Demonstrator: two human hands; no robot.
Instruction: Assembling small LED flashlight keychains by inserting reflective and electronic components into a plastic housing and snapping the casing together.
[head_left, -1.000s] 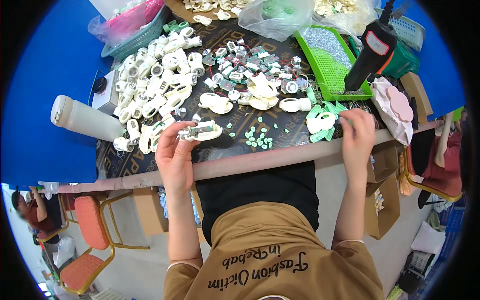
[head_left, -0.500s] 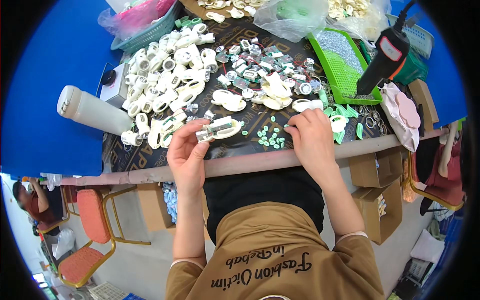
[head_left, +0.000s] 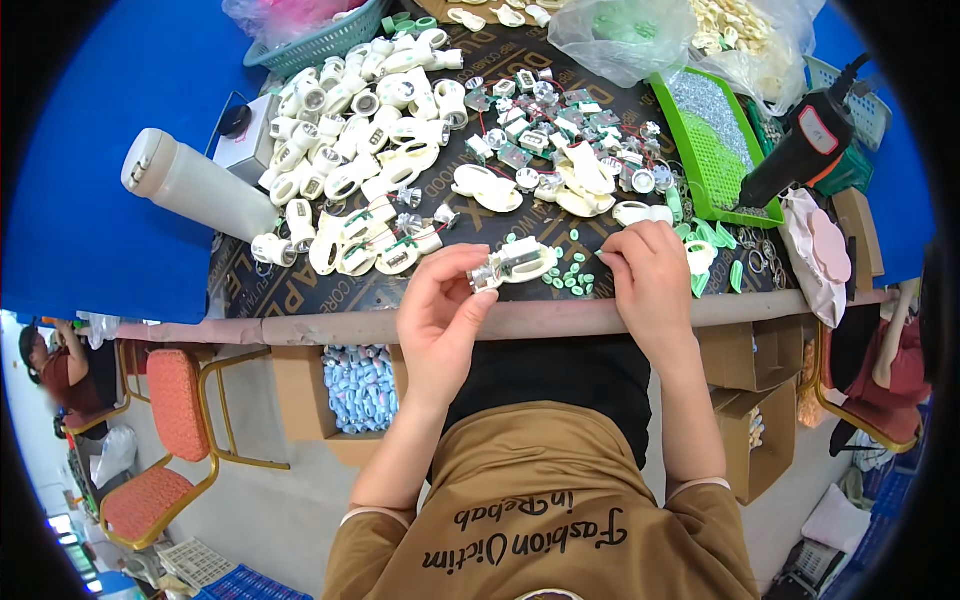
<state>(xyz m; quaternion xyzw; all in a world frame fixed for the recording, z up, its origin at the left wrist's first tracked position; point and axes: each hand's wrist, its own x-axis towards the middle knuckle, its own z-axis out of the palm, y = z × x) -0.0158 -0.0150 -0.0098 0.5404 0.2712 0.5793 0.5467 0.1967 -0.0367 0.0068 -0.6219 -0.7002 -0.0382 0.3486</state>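
Observation:
My left hand (head_left: 440, 325) pinches a small white keychain flashlight half (head_left: 520, 262) by its silver lamp end, just above the table's near edge. The inner parts in its shell face up. To its right, my right hand (head_left: 650, 285) has thumb and index finger pressed together; whatever is between the tips is too small to make out. Several tiny green oval buttons (head_left: 572, 280) lie between the two hands. Beyond my right fingers sits a white shell piece (head_left: 642, 213), next to green plastic clips (head_left: 712, 236). More loaded shell halves (head_left: 372, 240) rest left of my left hand.
White flashlight bodies (head_left: 345, 125) are heaped at left, wired circuit parts (head_left: 545, 120) in the middle. A white bottle (head_left: 195, 185) leans at the left. On the right are a green tray (head_left: 690, 150) of small metal parts, a black electric screwdriver (head_left: 800, 150) and metal rings (head_left: 765, 255).
My left hand has moved right with the flashlight half, closer to the green buttons. My right hand keeps its pinch near them. The whole view has shifted slightly.

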